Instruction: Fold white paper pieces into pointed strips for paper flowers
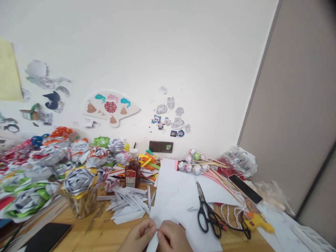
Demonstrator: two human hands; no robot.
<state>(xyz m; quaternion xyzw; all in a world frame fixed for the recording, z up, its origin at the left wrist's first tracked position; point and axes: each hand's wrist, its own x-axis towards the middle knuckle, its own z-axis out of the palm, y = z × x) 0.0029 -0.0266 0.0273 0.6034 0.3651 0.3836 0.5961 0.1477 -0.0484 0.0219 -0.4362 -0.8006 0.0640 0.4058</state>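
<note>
Both hands meet low in the head view, pinching a narrow white paper strip (152, 244) between them. My left hand (140, 235) is closed with thumb and fingers on the strip's left side. Closed around its upper end on the right is my right hand (173, 236). Under and beyond the hands lie white paper sheets (170, 196). Just past my left hand is a loose pile of folded white paper strips (131, 203). Black-handled scissors (207, 213) rest on the paper to the right, blades pointing away.
Many folded paper flowers (49, 155) crowd the left, one on a glass cup (82, 204). A bottle of reddish liquid (132, 171) stands behind the strips. On the right are a phone (245, 189), wooden sticks (223, 182) and a yellow glue gun (258, 222). A black tablet-like object (48, 237) lies front left.
</note>
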